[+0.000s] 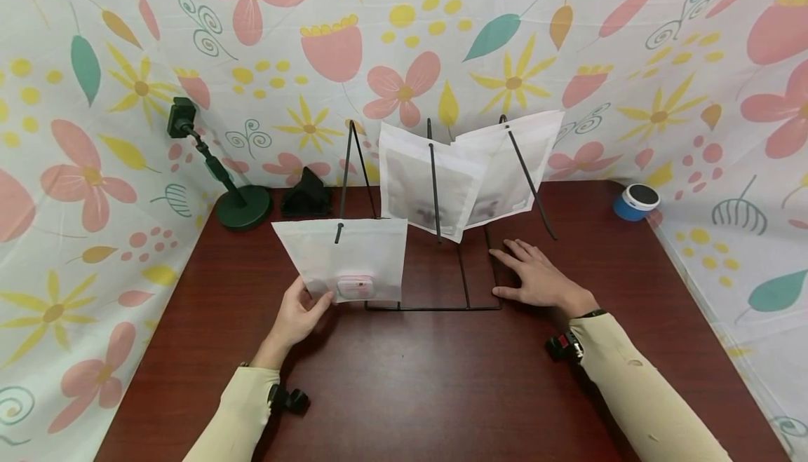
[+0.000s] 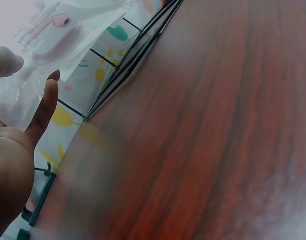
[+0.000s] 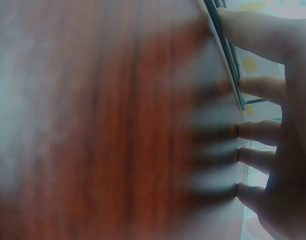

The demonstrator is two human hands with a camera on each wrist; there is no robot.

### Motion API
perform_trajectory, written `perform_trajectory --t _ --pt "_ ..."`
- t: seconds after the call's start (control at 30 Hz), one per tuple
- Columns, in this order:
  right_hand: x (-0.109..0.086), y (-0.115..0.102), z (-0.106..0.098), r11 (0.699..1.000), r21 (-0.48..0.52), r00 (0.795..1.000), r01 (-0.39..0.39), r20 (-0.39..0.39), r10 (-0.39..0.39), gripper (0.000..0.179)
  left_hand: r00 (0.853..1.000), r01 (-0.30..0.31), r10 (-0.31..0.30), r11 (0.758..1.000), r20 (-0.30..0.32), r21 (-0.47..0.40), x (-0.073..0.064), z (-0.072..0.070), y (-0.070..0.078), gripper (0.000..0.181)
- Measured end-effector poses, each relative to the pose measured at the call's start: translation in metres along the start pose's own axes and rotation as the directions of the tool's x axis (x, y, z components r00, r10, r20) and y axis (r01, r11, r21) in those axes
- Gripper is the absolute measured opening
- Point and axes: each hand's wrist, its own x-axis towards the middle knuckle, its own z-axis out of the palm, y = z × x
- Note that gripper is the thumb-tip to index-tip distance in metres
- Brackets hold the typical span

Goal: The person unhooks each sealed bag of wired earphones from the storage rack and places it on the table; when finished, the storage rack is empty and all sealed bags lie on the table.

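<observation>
A white translucent pouch (image 1: pixel 372 255) hangs on the left prong of a black wire display rack (image 1: pixel 435 308). Inside it, low down, sits a small white case (image 2: pixel 55 30) with a pink earphone visible on it. My left hand (image 1: pixel 295 316) pinches the pouch's lower left corner between thumb and fingers. Two more white pouches, a middle one (image 1: pixel 407 181) and a right one (image 1: pixel 524 157), hang tilted on the other prongs and overlap. My right hand (image 1: pixel 536 280) rests on the table with its fingers spread, thumb and index fingertips right at the rack's right base wire.
On the dark red wooden table (image 1: pixel 404 392), a green-based stand (image 1: pixel 243 207) and a black angular object (image 1: pixel 306 194) stand at the back left. A blue and white round device (image 1: pixel 636 202) sits at the back right. Flower-patterned cloth (image 1: pixel 404 27) surrounds the table's back and sides.
</observation>
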Motion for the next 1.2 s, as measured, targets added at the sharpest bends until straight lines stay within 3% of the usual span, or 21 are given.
perform_trajectory --t 0.23,0.57,1.2 --pt "0.000 0.001 0.000 1.000 0.004 1.000 -0.001 0.005 0.001 0.082 0.999 -0.045 0.045 0.998 -0.007 -0.042 -0.003 0.003 0.001 0.032" --pt "0.000 0.001 0.000 1.000 0.011 1.000 -0.002 0.005 0.002 0.081 1.000 -0.011 0.011 1.000 -0.004 -0.025 -0.007 0.005 0.006 0.035" --pt "0.000 0.002 0.002 1.000 0.007 1.000 0.001 0.000 -0.001 0.081 0.999 -0.048 0.048 0.997 -0.007 -0.052 -0.014 0.008 0.006 0.033"
